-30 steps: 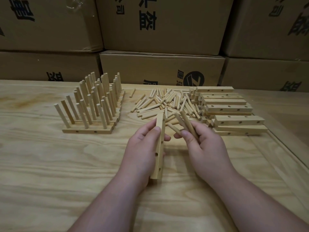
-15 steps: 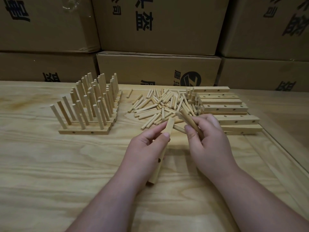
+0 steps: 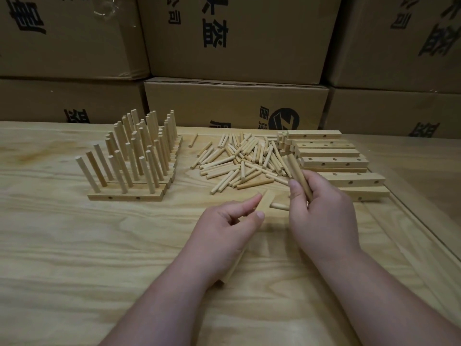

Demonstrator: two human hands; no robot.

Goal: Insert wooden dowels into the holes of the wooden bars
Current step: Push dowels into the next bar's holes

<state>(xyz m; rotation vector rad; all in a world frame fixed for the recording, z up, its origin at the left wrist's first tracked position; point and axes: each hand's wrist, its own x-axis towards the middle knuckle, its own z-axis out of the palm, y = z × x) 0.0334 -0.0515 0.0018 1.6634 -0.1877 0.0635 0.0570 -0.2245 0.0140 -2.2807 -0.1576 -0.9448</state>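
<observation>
My left hand (image 3: pixel 224 233) grips a wooden bar (image 3: pixel 265 201) that lies low over the table, most of it hidden under the palm; its far end shows past my fingertips. My right hand (image 3: pixel 321 211) holds a few wooden dowels (image 3: pixel 298 174) upright in its fingers. One dowel (image 3: pixel 279 206) points sideways from that hand toward the bar's far end. A loose pile of dowels (image 3: pixel 244 158) lies behind my hands. Empty bars with holes (image 3: pixel 331 161) are stacked at the right.
Finished bars with upright dowels (image 3: pixel 134 156) stand in rows at the left on the wooden table (image 3: pixel 74 245). Cardboard boxes (image 3: pixel 234 106) form a wall along the table's far edge. A raised table border (image 3: pixel 424 221) runs down the right side.
The bar has tipped from nearly upright down toward the table under my left hand. My right hand has shifted right and brought one dowel sideways to the bar's far end.
</observation>
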